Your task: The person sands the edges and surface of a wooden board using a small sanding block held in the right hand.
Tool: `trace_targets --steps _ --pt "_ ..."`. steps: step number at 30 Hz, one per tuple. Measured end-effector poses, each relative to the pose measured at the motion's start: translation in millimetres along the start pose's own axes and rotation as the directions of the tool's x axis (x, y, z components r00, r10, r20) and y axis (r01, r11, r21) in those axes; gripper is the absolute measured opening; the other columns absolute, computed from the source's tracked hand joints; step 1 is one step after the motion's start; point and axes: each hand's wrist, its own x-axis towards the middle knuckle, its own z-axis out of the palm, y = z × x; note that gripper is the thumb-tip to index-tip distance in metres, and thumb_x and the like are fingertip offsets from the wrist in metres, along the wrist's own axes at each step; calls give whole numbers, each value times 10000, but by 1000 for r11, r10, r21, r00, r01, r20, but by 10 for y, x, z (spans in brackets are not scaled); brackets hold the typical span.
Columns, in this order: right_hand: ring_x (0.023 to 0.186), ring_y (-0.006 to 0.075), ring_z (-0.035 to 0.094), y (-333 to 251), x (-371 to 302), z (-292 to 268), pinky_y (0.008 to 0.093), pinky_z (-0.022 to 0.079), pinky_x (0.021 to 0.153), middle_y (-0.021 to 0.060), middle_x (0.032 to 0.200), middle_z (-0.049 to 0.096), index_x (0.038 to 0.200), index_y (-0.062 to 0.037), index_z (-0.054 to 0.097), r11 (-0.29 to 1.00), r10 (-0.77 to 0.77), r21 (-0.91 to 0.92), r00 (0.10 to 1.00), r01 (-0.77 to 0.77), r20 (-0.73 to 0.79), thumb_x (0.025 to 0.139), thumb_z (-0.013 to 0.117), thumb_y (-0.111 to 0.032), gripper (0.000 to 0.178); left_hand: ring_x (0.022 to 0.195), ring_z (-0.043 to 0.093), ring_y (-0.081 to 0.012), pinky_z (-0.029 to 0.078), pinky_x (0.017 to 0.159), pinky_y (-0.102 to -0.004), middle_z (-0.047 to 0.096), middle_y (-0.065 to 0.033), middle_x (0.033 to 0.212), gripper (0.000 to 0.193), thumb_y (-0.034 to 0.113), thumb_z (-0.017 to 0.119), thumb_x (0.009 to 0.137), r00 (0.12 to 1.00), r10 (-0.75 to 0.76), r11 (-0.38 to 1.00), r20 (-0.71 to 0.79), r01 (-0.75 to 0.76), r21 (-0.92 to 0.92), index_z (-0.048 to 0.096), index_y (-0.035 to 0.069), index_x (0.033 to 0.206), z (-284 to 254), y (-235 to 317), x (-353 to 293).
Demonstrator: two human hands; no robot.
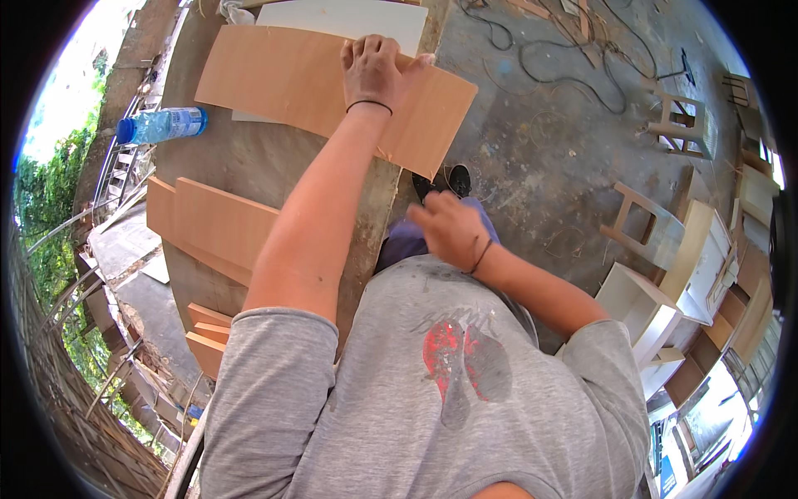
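My left hand presses on a long light-brown wooden board, its fingers bent over the far edge. The board lies across the workbench, partly over a white panel, and its right end sticks out past the bench edge. My right hand hangs in front of my body, apart from the board and near my legs. Motion smears its fingers, which look partly curled; whether they hold anything is not visible.
Left on the bench lies a blue-capped plastic bottle. Nearer are stacked brown boards and smaller wood pieces. Dark cables trail over the concrete floor. Wooden frames and white box-shaped cabinet parts stand at right.
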Motion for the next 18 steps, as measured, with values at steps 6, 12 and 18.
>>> trace_targets --steps 6,12,18 --pt "920 294 598 199 346 -284 423 540 660 86 969 574 1032 -144 623 977 181 -119 983 -176 29 749 591 -80 291 1163 504 -269 282 1075 -429 624 -96 1134 562 619 634 812 1000 1 1000 5 0 -10 665 74 945 6 -37 -12" --pt "914 288 599 17 5 -31 485 536 711 90 956 571 1013 -131 604 999 29 12 977 -33 213 752 591 -80 266 1203 482 -253 246 1107 -447 617 -89 1123 532 583 632 821 999 -13 1000 39 12 18 667 73 967 -4 40 25" --pt "809 329 606 346 3 -575 391 509 669 122 857 589 1037 -65 627 936 296 234 948 -264 -116 777 584 -59 264 1164 517 -272 302 1091 -461 611 -70 1140 493 544 657 817 925 379 922 17 -376 -93 657 118 1066 -27 27 -51"
